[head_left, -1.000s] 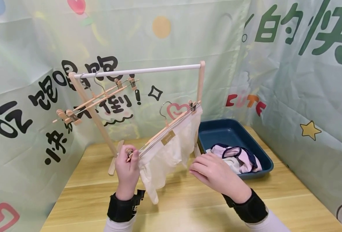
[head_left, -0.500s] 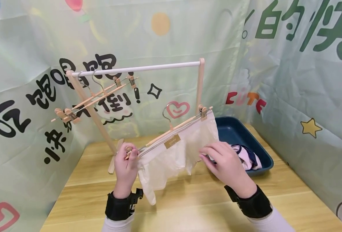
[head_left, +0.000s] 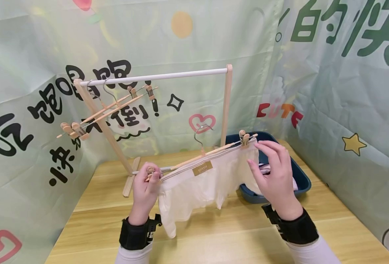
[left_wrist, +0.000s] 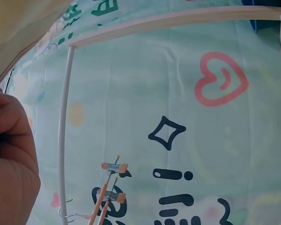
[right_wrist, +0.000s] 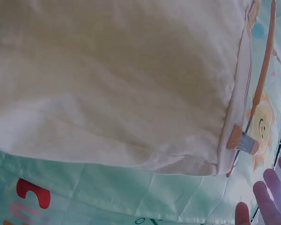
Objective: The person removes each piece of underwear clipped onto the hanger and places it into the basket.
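My left hand (head_left: 145, 192) grips the left end of a clip hanger (head_left: 220, 149) around its clip. From the hanger, white shorts (head_left: 194, 192) hang by the waistband, a gold label (head_left: 202, 168) on it. The bar slants up to the right, and its metal hook points upward. A clip (head_left: 244, 138) pinches the waistband's right corner. Close to that corner, my right hand (head_left: 276, 176) has its thumb and fingers spread apart. Its fingertips (right_wrist: 266, 192) stand clear of the clip in the right wrist view. The left wrist view shows part of my left hand at its edge.
Behind stands a small wooden rack (head_left: 227, 106) with a white rail (head_left: 158, 77). Two bare clip hangers (head_left: 115, 109) hang at its left end. A blue basin (head_left: 302, 179) with folded clothing (head_left: 264, 168) sits at the right, partly hidden by my right hand. Printed cloth surrounds the table.
The hanger's right end has swung right and down, bringing the shorts more face-on. My right hand has risen rightward from below the shorts to their top right corner, its fingers spreading. My left hand keeps its grip.
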Motion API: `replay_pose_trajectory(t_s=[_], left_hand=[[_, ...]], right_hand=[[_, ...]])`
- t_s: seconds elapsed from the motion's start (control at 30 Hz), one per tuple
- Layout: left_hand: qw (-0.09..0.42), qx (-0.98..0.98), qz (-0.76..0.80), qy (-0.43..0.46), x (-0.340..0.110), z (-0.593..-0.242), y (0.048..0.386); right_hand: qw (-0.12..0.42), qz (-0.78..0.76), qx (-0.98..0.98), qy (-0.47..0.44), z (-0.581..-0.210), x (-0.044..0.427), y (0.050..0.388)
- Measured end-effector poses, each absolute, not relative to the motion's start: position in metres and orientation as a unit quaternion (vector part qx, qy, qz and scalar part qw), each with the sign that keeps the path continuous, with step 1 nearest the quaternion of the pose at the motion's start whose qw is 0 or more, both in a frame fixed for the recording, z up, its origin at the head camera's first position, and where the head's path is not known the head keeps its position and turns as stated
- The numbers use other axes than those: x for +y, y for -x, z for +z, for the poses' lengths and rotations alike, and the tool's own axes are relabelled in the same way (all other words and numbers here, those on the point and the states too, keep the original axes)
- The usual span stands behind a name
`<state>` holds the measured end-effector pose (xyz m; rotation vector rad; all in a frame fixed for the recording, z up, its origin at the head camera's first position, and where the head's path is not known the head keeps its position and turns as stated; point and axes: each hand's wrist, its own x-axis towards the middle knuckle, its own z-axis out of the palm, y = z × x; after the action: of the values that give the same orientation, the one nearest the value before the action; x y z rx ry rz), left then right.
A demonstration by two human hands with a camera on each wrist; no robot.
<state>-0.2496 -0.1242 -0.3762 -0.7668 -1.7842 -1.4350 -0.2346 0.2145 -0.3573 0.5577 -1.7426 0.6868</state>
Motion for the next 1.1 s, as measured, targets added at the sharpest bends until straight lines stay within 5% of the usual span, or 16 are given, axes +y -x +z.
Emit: replay_pose_trajectory(t_s=[0.67,1.1], left_hand=[[0.296,-0.683,-0.561,0.363,-0.12,-0.383,0.255],[0.277,-0.697,-0.546,0.374,-0.124,-0.38,0.253]], right_hand=[[0.396,0.412,-0.797,-0.196,-0.35,0.226,0.223],[0.403,0.401,-0.804,-0.177,-0.349,0.227,0.222]])
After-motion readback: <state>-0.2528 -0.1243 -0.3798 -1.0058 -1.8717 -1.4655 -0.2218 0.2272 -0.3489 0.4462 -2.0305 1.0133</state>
